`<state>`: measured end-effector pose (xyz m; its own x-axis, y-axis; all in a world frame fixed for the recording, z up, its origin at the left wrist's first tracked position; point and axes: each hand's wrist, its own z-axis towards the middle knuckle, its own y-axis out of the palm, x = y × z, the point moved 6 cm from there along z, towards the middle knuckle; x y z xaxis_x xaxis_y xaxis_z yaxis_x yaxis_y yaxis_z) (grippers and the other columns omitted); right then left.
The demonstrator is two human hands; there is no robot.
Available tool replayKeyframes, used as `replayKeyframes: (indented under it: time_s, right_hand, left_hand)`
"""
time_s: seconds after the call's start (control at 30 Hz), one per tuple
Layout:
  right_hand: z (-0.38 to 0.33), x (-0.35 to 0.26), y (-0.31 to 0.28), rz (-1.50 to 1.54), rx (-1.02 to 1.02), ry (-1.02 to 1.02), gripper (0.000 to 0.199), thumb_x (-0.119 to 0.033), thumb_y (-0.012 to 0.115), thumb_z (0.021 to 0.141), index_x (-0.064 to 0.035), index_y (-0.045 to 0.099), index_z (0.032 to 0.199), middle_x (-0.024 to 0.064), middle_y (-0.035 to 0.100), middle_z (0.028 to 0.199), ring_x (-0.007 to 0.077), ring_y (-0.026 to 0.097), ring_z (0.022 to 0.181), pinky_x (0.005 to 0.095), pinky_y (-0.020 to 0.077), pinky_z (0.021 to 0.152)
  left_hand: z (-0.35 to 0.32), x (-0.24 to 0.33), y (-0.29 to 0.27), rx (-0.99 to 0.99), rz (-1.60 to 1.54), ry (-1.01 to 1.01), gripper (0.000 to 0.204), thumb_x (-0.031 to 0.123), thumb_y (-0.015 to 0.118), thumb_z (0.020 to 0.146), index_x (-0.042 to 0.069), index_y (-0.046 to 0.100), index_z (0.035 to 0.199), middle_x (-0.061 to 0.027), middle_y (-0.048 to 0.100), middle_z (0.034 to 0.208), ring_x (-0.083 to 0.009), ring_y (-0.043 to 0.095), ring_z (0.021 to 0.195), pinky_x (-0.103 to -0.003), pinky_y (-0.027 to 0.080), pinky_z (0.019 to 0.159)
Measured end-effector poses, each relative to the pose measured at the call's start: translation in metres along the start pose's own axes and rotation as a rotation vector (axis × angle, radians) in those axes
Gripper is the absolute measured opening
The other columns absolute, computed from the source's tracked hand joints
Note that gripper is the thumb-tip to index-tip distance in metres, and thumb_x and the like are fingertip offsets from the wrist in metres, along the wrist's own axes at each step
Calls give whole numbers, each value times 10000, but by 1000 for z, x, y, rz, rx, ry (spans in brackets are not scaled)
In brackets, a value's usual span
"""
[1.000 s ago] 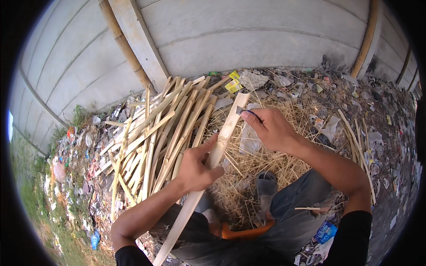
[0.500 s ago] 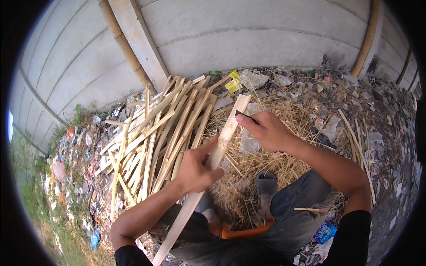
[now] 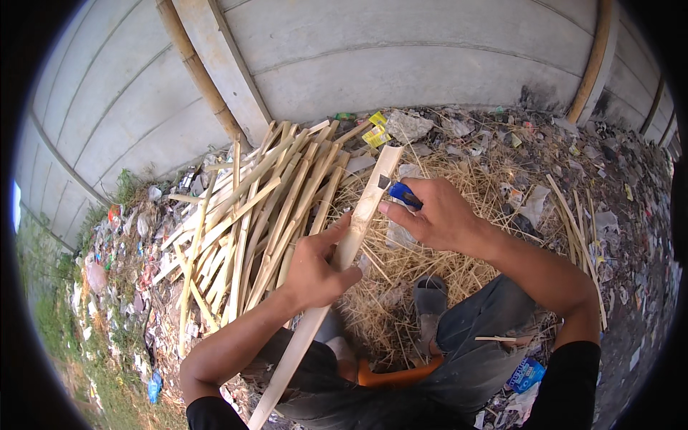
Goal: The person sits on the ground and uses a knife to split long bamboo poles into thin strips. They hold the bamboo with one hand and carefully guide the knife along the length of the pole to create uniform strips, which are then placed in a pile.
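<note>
Running from the lap at 6 o'clock up toward 12 o'clock, the long split bamboo slat [image 3: 358, 226] looks light, stiff and splintery at its edges. The left hand [image 3: 319, 269] is closed around its middle, the sensible place to steady it, while the right hand [image 3: 437, 215] grips a blue-handled knife [image 3: 398, 192] against its upper end.

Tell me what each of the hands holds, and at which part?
Left hand grips the bamboo strip near its middle; right hand holds a knife by its blue handle.
</note>
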<state>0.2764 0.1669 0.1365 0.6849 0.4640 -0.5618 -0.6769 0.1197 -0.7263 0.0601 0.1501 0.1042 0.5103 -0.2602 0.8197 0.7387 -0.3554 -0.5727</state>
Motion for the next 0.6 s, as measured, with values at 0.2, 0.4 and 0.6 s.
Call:
replayKeyframes:
  time_s: [0.2, 0.4, 0.6]
  right_hand:
    - [1, 11, 14, 217, -164, 238, 681, -583, 578, 1003, -8, 632, 644, 100, 511, 494, 217, 522, 478, 417, 408, 505]
    - [3, 6, 18, 507, -372, 277, 620, -521, 554, 1037, -27, 624, 668, 74, 513, 522, 177, 472, 488, 397, 369, 507]
    - [11, 8, -19, 56, 89, 74, 553, -401, 470, 1092, 1, 594, 734, 149, 534, 553, 323, 538, 510, 464, 410, 547]
  left_hand:
    - [-5, 11, -3, -30, 42, -14, 885, 184, 748, 699, -105, 467, 1487, -227, 743, 959, -179, 708, 790, -303, 555, 755]
    - [-2, 2, -8, 2, 18, 23, 893, 178, 742, 702, -119, 449, 1491, -216, 737, 929, -171, 691, 755, -298, 543, 729]
    - [-3, 12, -7, -17, 68, -36, 882, 177, 744, 702, -123, 460, 1482, -201, 737, 915, -169, 672, 718, -298, 536, 708]
